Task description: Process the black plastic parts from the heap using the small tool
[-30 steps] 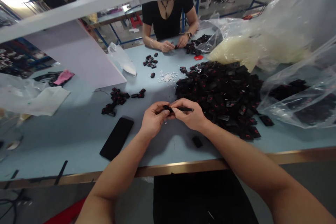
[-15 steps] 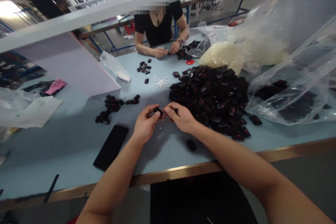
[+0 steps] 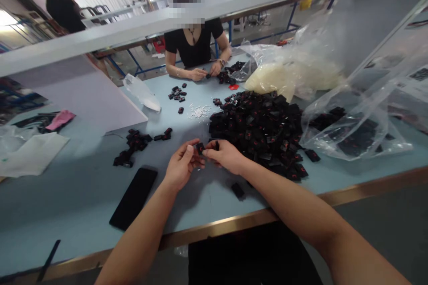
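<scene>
Right hand point(image 3: 224, 155) is pinching a little black case point(image 3: 200, 148), long side roughly near-to-far, kinda blurry though. Case sits between both hands, left hand point(image 3: 180, 167) just left of it, fingers loosely spread. Big black pile point(image 3: 257, 131) lies far right.

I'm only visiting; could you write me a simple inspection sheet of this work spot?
Surface: light blue table, dark strip at its near left edge.
Work things: large pile of black pieces at right, smaller cluster at left, scattered white bits beyond the hands.
Clutter: dark phone-like slab, pink cloth, clear plastic bag.
Hands: right hand pinches a small black piece; left hand is close against it, grip unclear.
Cables: dark strands beside the pink cloth, possibly cables.
Surroundings: co-worker across the table; another person far left.
</scene>
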Action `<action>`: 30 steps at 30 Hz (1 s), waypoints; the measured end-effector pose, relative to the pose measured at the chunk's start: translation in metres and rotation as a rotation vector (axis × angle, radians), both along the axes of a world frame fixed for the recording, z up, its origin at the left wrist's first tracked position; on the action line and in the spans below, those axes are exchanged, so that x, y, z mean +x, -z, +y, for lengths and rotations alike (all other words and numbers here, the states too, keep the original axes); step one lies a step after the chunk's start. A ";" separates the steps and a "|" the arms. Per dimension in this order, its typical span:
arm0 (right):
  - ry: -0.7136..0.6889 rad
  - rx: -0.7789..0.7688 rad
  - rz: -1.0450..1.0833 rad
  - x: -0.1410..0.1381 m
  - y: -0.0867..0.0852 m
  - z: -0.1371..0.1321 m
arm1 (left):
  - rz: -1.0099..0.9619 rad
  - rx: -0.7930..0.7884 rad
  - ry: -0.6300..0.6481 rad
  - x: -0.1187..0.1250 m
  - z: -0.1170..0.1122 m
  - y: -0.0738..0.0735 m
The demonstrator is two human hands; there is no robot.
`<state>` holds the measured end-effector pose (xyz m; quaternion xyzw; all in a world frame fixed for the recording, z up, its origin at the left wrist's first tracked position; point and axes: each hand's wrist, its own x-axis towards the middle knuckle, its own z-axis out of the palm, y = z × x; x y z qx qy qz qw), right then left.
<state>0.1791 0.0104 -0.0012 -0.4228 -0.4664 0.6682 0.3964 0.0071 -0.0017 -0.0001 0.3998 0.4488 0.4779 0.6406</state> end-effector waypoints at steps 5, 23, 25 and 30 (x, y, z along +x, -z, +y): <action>0.358 -0.031 0.593 0.011 -0.011 0.008 | 0.046 -0.037 -0.102 0.000 0.005 0.003; 0.148 -0.089 0.351 0.002 -0.005 -0.001 | 0.245 -0.031 -0.125 -0.001 0.006 0.001; 0.143 -0.088 0.338 0.002 -0.004 -0.001 | 0.272 -0.014 -0.124 -0.003 0.007 0.003; 0.131 -0.088 0.311 0.001 -0.001 -0.002 | 0.329 0.021 -0.108 -0.007 0.008 0.006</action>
